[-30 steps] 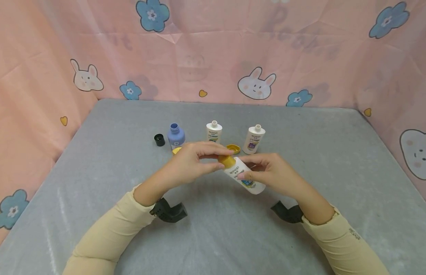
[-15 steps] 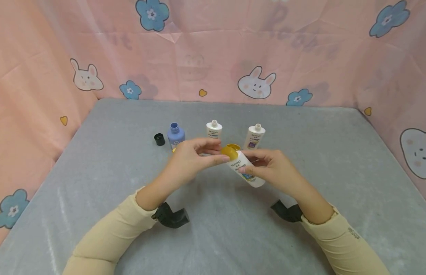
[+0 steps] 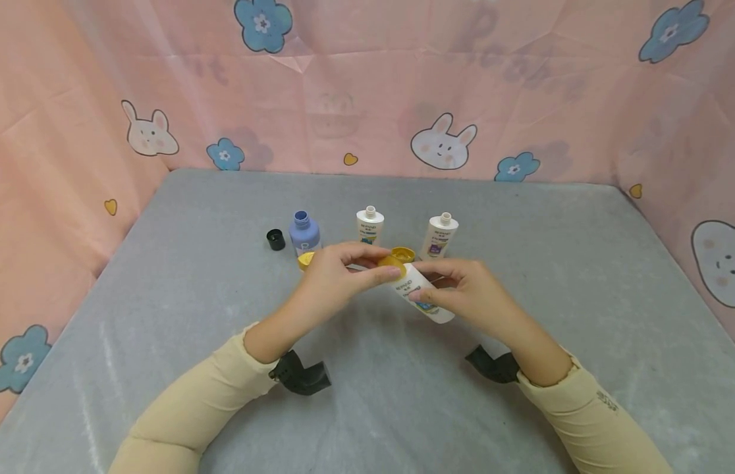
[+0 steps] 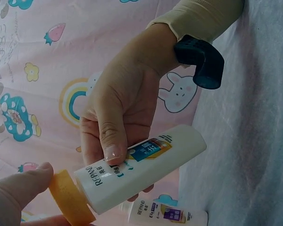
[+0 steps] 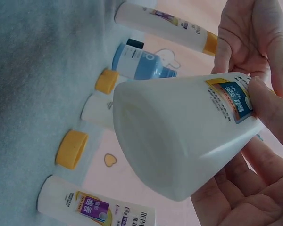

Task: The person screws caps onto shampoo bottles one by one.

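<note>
My right hand (image 3: 477, 293) grips the body of a white shampoo bottle (image 4: 179, 150), thumb over its label and fingers behind. The bottle is held tilted above the table, its neck end up and to the left. At that end sits a yellow cap (image 4: 70, 197), pinched between the thumb and fingers of my left hand (image 3: 334, 276). In the right wrist view the base of the held bottle faces the camera, and the cap is hidden.
Behind the hands stand an uncapped blue bottle (image 3: 304, 234) and two uncapped white bottles, one left (image 3: 369, 225), one right (image 3: 440, 236). A black cap (image 3: 275, 239) and yellow caps (image 5: 71, 149) lie near them. A yellow-capped white bottle (image 5: 172, 26) stands by the left hand.
The held bottle has risen slightly. My left fingers loosened off the cap half a second ago and now close on it again, while the right hand keeps its grip.
</note>
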Tool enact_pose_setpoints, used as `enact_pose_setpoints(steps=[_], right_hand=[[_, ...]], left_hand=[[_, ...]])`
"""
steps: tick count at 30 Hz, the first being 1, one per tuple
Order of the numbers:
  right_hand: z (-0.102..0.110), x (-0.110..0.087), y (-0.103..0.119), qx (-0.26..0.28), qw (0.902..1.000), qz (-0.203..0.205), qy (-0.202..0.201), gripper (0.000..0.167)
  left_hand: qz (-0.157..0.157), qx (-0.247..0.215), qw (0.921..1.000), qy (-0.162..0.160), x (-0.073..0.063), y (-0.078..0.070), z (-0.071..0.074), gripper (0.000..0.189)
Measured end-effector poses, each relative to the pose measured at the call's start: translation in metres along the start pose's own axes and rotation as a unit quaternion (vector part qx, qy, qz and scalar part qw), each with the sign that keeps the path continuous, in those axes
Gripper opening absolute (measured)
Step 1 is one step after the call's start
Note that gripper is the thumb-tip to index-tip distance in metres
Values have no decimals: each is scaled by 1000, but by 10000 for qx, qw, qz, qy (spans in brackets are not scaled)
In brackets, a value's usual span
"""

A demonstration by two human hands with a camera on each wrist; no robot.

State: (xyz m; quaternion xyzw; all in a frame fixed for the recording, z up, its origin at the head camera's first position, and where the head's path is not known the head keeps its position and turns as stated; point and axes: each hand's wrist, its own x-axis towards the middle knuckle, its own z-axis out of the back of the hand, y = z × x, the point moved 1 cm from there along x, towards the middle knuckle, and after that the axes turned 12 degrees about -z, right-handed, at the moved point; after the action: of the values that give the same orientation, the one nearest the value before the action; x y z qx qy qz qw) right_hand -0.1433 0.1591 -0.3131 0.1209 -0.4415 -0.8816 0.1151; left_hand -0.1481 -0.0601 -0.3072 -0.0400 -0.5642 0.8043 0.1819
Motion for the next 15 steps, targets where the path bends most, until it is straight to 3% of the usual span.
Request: enact_pose_setpoints(steps=[15], right_hand=[[3,-2,2,-90,9999,-71,-22,35]], left_hand=[[-626,-597,9954,414,0,1,0,44]])
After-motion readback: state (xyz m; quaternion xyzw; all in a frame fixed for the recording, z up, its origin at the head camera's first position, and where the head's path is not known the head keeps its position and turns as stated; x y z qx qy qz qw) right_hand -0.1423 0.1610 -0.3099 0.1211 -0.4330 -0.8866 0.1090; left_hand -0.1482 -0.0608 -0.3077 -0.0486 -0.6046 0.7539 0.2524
